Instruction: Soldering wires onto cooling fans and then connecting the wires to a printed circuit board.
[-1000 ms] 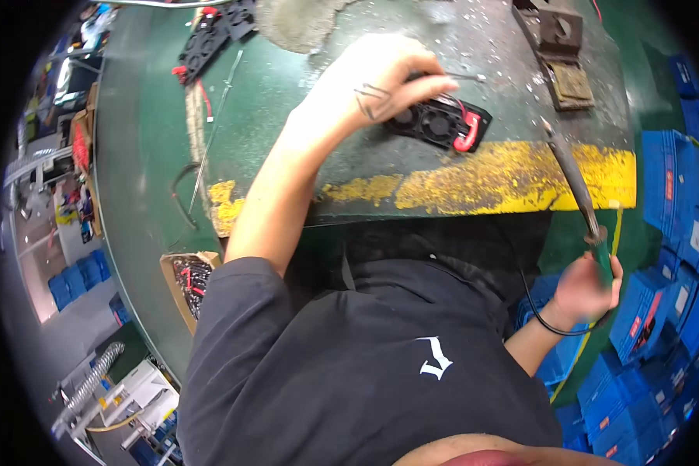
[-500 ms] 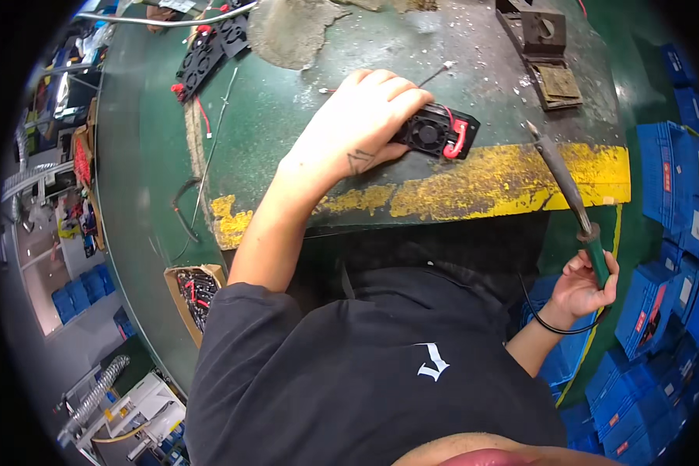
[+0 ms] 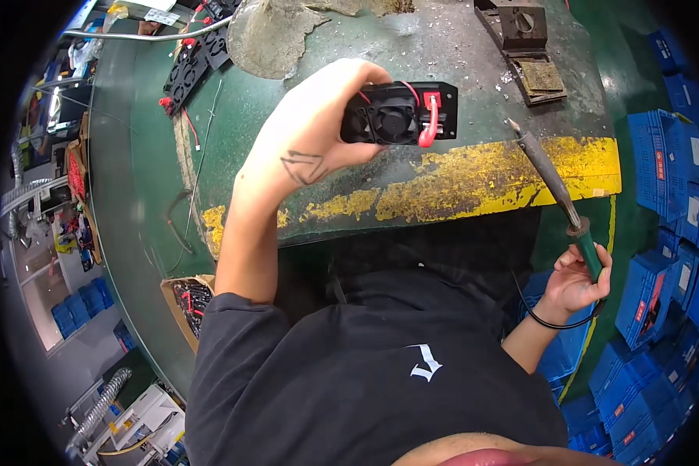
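My left hand is closed around a black fan module above the worn bench top. The module's fan faces me, and a red connector with a thick red lead sits at its right end. Part of the module is hidden behind my fingers. My right hand grips the green handle of a soldering iron beyond the bench's right front corner. The iron's tip points up and left, over the bench and apart from the module. A black cord hangs from the handle past my wrist.
A dark metal iron stand with a sponge pad stands at the back right. More black fan modules with red leads lie back left. A cardboard box of small parts is at the left. Blue bins are stacked on the right.
My left hand has shifted left and turned the fan module, so more of its fan side shows. My right hand still holds the soldering iron in nearly the same place.
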Tool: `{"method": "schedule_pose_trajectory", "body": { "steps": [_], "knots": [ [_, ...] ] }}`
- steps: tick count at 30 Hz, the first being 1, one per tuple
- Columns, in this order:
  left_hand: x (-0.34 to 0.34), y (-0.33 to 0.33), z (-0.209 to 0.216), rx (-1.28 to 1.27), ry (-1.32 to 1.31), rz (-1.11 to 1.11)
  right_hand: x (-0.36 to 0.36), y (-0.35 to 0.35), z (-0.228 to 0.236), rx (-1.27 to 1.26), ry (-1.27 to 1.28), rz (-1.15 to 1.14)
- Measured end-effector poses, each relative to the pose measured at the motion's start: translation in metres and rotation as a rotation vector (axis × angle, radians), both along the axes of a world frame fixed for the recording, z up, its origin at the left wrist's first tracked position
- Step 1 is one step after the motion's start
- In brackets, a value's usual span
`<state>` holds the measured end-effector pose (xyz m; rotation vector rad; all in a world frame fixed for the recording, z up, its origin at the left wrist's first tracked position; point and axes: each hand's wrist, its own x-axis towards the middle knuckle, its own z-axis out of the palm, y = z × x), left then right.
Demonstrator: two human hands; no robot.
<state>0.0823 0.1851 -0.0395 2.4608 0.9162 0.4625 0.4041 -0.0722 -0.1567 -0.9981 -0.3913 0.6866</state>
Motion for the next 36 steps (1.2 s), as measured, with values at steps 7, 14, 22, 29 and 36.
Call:
{"method": "schedule_pose_trajectory", "body": {
  "steps": [7, 14, 22, 29, 36],
  "knots": [
    [-0.011, 0.016, -0.024, -0.154, 0.027, 0.114, -0.003, 0.005, 0.002, 0.008, -0.002, 0.013],
    [-0.022, 0.024, -0.051, -0.025, 0.078, 0.090, 0.001, 0.011, 0.005, -0.008, -0.053, 0.053],
    [-0.032, 0.013, -0.049, 0.196, 0.149, 0.155, 0.000, 0.024, 0.002, 0.024, -0.041, 0.116],
    [-0.078, -0.007, -0.023, 0.154, -0.094, 0.354, 0.010, 0.026, -0.001, 0.060, 0.026, 0.175],
    [-0.182, -0.015, -0.038, 0.106, 0.008, 0.990, 0.014, 0.035, -0.005, 0.057, 0.014, 0.201]
  ]
}}
